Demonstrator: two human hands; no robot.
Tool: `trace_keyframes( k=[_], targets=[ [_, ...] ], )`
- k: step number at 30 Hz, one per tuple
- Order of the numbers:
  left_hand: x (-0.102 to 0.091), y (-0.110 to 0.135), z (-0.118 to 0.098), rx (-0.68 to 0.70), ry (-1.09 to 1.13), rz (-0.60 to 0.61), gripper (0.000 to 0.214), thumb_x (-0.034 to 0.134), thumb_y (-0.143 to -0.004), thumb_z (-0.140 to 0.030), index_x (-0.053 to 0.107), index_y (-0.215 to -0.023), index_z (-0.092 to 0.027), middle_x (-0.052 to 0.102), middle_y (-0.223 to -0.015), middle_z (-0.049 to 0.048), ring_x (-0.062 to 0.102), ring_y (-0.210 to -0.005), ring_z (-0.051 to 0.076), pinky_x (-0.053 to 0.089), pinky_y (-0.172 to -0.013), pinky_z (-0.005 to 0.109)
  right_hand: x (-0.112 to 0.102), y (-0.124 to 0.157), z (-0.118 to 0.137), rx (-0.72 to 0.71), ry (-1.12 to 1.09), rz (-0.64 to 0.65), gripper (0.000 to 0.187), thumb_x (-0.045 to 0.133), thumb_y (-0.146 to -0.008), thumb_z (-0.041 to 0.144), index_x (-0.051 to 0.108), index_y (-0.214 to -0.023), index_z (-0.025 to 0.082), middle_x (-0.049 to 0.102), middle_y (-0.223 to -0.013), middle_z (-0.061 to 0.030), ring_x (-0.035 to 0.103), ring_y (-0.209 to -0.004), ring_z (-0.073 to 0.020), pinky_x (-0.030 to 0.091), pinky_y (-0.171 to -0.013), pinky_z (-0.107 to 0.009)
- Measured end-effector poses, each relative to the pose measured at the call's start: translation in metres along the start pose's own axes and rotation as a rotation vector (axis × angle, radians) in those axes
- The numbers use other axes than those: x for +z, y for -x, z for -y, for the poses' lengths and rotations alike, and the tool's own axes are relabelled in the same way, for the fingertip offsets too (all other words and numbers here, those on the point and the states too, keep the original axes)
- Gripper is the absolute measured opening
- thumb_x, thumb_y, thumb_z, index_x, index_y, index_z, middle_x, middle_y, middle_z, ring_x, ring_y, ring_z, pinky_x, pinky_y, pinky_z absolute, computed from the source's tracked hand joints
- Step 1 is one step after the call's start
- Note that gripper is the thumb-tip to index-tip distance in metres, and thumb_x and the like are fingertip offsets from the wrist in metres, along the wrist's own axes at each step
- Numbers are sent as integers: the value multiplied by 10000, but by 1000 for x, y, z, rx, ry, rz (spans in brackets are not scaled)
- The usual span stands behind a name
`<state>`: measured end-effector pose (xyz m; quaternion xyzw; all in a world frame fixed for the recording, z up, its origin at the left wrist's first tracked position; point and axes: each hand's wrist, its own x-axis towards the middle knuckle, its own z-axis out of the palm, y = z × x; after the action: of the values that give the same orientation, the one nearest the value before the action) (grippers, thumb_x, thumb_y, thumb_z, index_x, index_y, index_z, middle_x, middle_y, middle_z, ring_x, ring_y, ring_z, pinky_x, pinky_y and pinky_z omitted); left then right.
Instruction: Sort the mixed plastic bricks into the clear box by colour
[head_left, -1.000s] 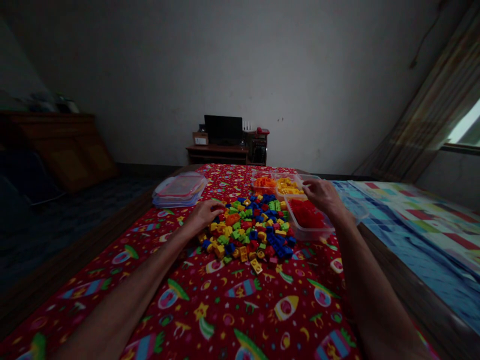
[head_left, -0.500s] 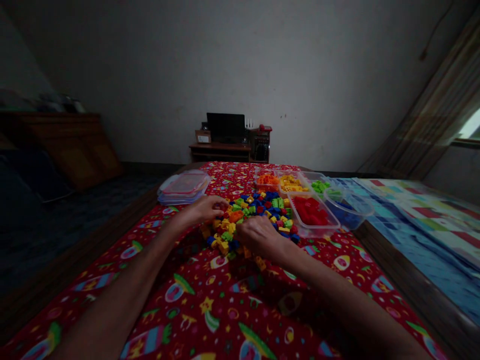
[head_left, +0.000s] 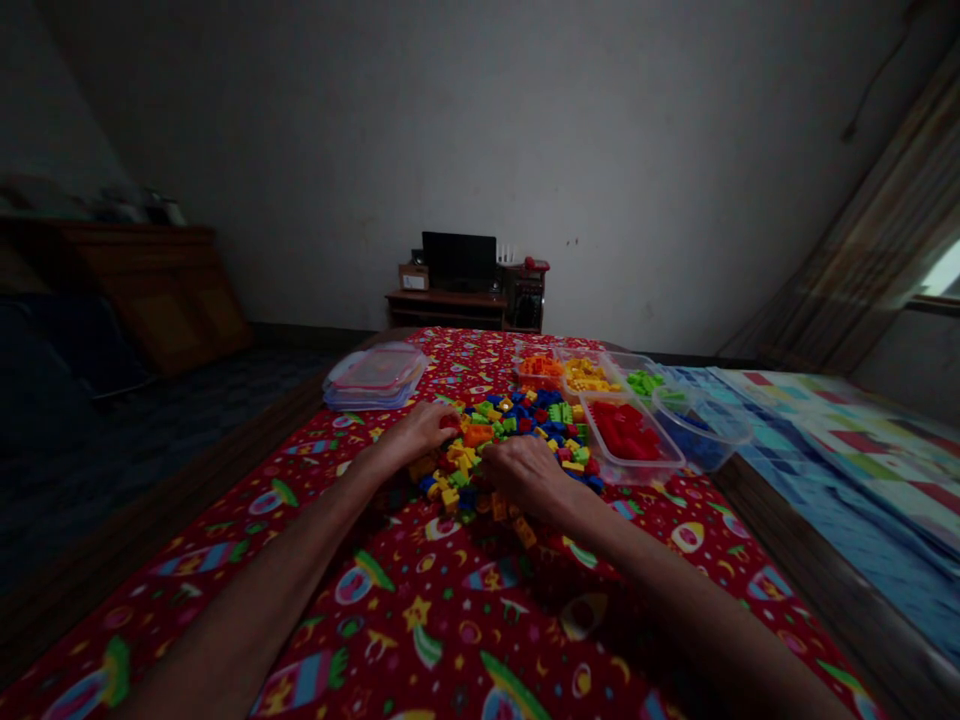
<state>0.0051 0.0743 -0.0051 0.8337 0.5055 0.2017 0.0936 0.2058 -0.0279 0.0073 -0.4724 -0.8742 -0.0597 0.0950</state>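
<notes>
A mixed heap of plastic building blocks (head_left: 476, 435) in yellow, blue, green, orange and red lies on the table. At its left edge is my left hand (head_left: 421, 432), its fingers closed around what looks like a red building block (head_left: 451, 421). My right hand (head_left: 525, 470) rests low over the near side of the heap, curled, with its fingertips pointing down and hidden behind the knuckles. Whatever those fingers grip cannot be seen. Loose yellow-orange blocks (head_left: 523, 531) lie on the cloth just below my right hand.
Right of the heap stand clear containers of sorted blocks: red (head_left: 637, 470), orange (head_left: 540, 382), yellow (head_left: 590, 378), green (head_left: 645, 383) and a round blue one (head_left: 724, 440). Stacked clear lids (head_left: 375, 375) lie at left. A red patterned cloth (head_left: 450, 640) covers the table.
My left hand's fingers have drawn closer together by the red block and the hand sits slightly lower. My right hand stays nearly in place. The whole view has shifted slightly.
</notes>
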Motion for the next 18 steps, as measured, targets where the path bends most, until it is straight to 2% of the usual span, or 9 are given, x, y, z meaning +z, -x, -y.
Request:
trace_keyframes(
  k=[3, 6, 8, 10, 12, 15, 18],
  targets=[
    [-2, -2, 0, -27, 59, -42, 323, 561, -675, -342, 717, -916, -194, 726, -826, 59, 649, -775, 242, 484, -723, 314, -2, 0, -4, 6, 13, -11, 255, 449, -889, 224, 665, -762, 177, 625, -640, -45, 425, -492, -106, 185, -504, -274],
    [-11, -1, -5, -38, 263, -52, 449, 590, -660, -443, 685, -999, -167, 716, -855, 57, 643, -798, 239, 493, -709, 311, -9, 1, -7, 31, -5, -48, 240, 449, -897, 219, 674, -833, 170, 641, -680, -56, 481, -548, -122, 240, -524, -254],
    [-17, 2, -15, -39, 440, 29, 564, 616, -647, -519, 653, -1068, -145, 711, -871, 62, 643, -810, 236, 497, -701, 306, -12, 2, -10, 20, -56, -156, 232, 485, -891, 227, 654, -1034, 157, 669, -793, -84, 543, -660, -154, 307, -573, -248],
    [-21, 6, -27, -39, 591, 135, 627, 632, -660, -550, 619, -1136, -143, 709, -875, 57, 646, -813, 224, 496, -704, 298, -10, 2, -15, -19, -117, -281, 366, 529, -877, 239, 558, -1227, 134, 675, -908, -116, 567, -770, -181, 356, -632, -258],
    [-22, 11, -39, -35, 697, 200, 634, 653, -673, -543, 594, -1177, -162, 710, -879, 42, 649, -820, 211, 493, -719, 291, -4, 0, -21, -74, -174, -360, 421, 542, -874, 233, 504, -1279, 124, 672, -951, -120, 564, -784, -173, 368, -649, -256],
    [-17, 14, -51, -49, 814, 247, 634, 699, -661, -516, 582, -1180, -172, 713, -851, 29, 661, -823, 205, 497, -752, 301, 8, -5, -29, -101, -232, -372, 247, 517, -895, 224, 585, -1113, 130, 671, -840, -67, 525, -653, -120, 332, -595, -228],
    [-11, 13, -57, -122, 956, 257, 647, 723, -658, -498, 561, -1186, -160, 713, -786, 27, 671, -809, 201, 504, -800, 333, 12, -6, -34, -10, -218, -365, 166, 509, -903, 258, 623, -897, 137, 636, -689, -33, 478, -557, -99, 302, -551, -224]
  ],
)
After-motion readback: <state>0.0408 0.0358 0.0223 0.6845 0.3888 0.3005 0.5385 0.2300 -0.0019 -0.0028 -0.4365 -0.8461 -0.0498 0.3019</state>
